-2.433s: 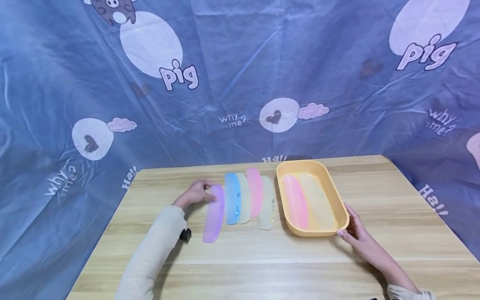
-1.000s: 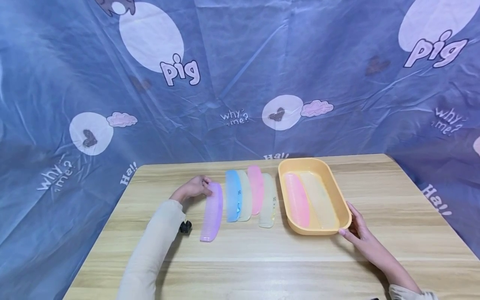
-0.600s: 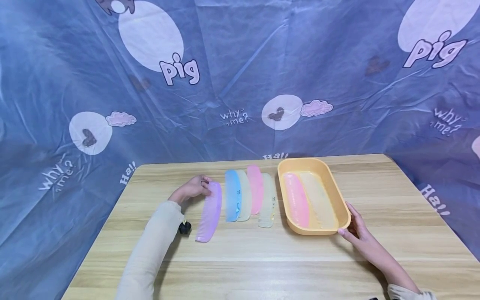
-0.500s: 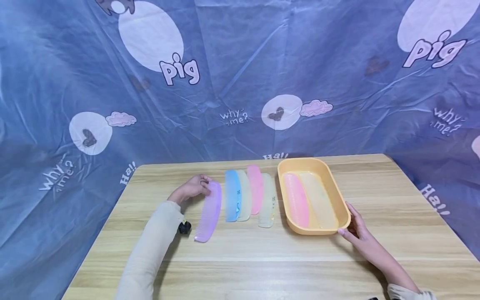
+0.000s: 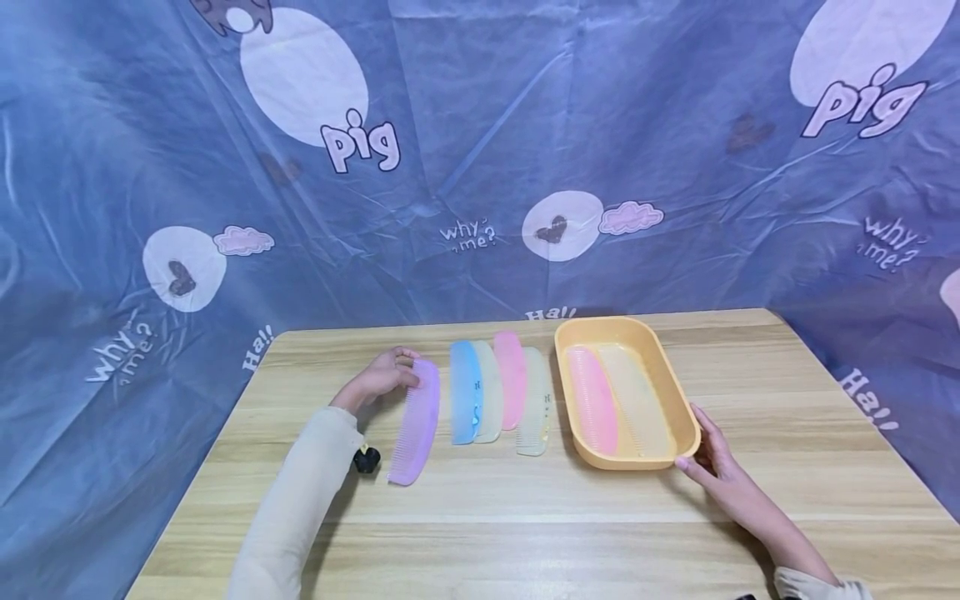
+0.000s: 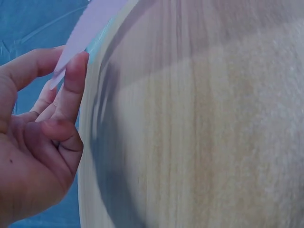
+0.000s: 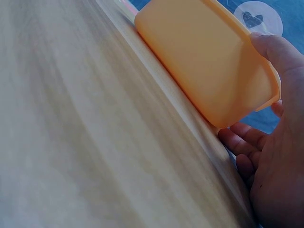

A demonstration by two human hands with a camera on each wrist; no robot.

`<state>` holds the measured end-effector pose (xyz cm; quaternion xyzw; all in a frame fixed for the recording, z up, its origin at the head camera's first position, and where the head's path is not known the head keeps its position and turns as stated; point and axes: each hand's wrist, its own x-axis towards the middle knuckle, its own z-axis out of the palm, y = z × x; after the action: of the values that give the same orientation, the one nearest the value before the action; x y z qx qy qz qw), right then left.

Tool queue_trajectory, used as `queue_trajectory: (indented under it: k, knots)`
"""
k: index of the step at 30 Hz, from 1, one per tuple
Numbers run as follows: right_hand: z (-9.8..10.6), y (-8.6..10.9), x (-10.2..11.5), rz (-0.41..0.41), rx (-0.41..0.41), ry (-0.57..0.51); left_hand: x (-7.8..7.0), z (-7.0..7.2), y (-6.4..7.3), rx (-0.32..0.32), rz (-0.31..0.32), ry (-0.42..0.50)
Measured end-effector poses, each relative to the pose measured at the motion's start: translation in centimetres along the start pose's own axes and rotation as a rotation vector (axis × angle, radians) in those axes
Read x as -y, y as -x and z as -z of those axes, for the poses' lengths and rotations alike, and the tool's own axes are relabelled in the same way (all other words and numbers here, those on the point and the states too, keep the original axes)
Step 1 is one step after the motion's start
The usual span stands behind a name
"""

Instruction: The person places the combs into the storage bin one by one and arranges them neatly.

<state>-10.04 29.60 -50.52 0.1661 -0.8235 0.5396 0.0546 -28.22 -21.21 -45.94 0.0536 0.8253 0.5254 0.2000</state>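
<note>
My left hand [image 5: 384, 377] pinches a purple comb [image 5: 417, 425] near its far end, between thumb and fingers. In the left wrist view, the purple comb [image 6: 88, 31] shows between the fingertips of my left hand [image 6: 40, 128], tilted up from the table. To its right lie a blue comb [image 5: 464, 392], a pale comb [image 5: 491, 396], a pink comb [image 5: 511, 379] and another pale comb [image 5: 534, 408]. My right hand [image 5: 712, 462] grips the near right corner of a yellow tray [image 5: 678, 398], thumb at the rim, fingers low against the outer wall [image 7: 204, 61].
Inside the tray lie a pink comb [image 5: 595, 404] and a pale comb [image 5: 637, 404]. The wooden table [image 5: 525, 542] ends at a blue patterned cloth [image 5: 420, 275] behind and at both sides. A black object [image 5: 367, 460] sits at the left sleeve [image 5: 300, 483].
The purple comb has shifted left, away from the blue comb, and its near end has swung left. My left hand has moved slightly left with it. The right hand stays at the tray.
</note>
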Motion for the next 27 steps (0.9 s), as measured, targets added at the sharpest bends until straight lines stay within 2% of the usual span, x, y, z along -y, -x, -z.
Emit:
queue_trajectory:
  k: [7, 15, 19, 27]
  knots:
    - [0.1, 0.1, 0.0, -0.014, -0.007, 0.007, -0.6, -0.1, 0.0, -0.027, 0.001, 0.034]
    - [0.3, 0.0, 0.3, -0.022, 0.000, -0.006, -1.6, -0.7, 0.0, -0.023, -0.043, 0.078]
    - [0.2, -0.1, 0.5, -0.035, 0.006, -0.007, -2.5, -1.0, 0.2, -0.046, -0.050, 0.101]
    - [0.1, -0.1, 0.5, -0.028, 0.004, 0.000, -4.3, -1.2, 0.6, -0.116, -0.052, 0.090]
